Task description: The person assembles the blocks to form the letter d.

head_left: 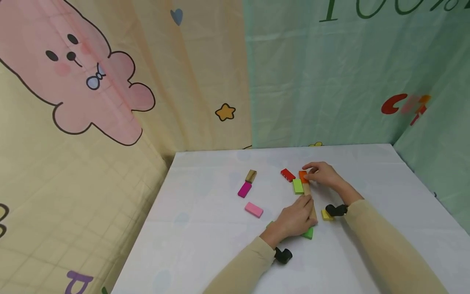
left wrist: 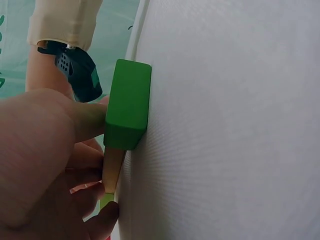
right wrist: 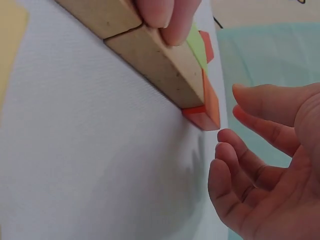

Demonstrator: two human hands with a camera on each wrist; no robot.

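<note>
A row of plain wooden blocks (right wrist: pixel 155 62) stretches away from me, ending in an orange block (head_left: pixel 302 177) at the far end. My left hand (head_left: pixel 296 215) holds the wooden blocks, its fingertips (right wrist: pixel 177 30) on their upper edge. Under that hand lies a green block (left wrist: pixel 128 97), partly hidden in the head view. Beside the row sits a lime green block (head_left: pixel 298 186). My right hand (right wrist: pixel 270 165) is beside the orange block, thumb and fingers spread with a gap between them, holding nothing.
A red block (head_left: pixel 288 175) with white dots lies just left of the orange one. Farther left are a brown block (head_left: pixel 251 176), a magenta block (head_left: pixel 244 190) and a pink block (head_left: pixel 253 210). A yellow block (head_left: pixel 327 215) lies under my right wrist on the white table (head_left: pixel 205 253).
</note>
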